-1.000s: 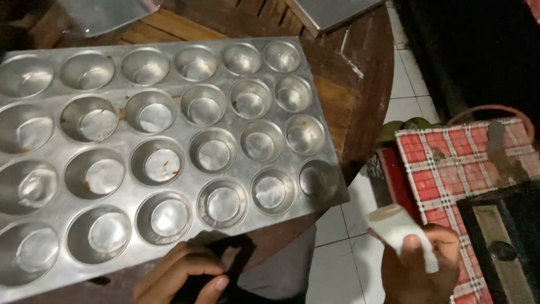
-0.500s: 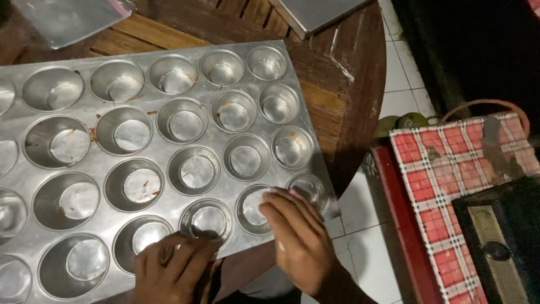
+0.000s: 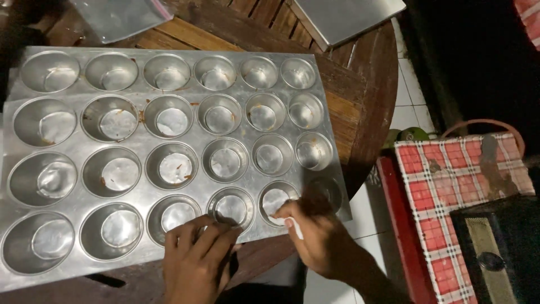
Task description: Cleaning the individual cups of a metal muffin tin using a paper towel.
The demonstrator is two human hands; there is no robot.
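Observation:
A large metal muffin tray [image 3: 135, 188] with several round cups, some smeared with reddish crumbs, lies on a round wooden table [image 3: 360, 107]. My left hand [image 3: 197, 256] rests flat on the tray's near edge, fingers over a front-row cup. My right hand [image 3: 318, 236] is at the near right corner, fingers pinched on a small white thing [image 3: 295, 226] pressed at the rim of a front cup [image 3: 278, 200]. What the white thing is cannot be told; the hand hides most of it.
A flat metal sheet [image 3: 349, 17] and a clear plastic bag [image 3: 121, 17] lie at the table's far side. To the right, over white floor tiles, stand a red checked cloth [image 3: 455, 186], a dark box [image 3: 500, 247] and green fruit [image 3: 408, 135].
My right hand, which held a white roll off to the right a second ago, has come over to the tray's near right corner. The left hand rose onto the tray's edge. The view shifted slightly.

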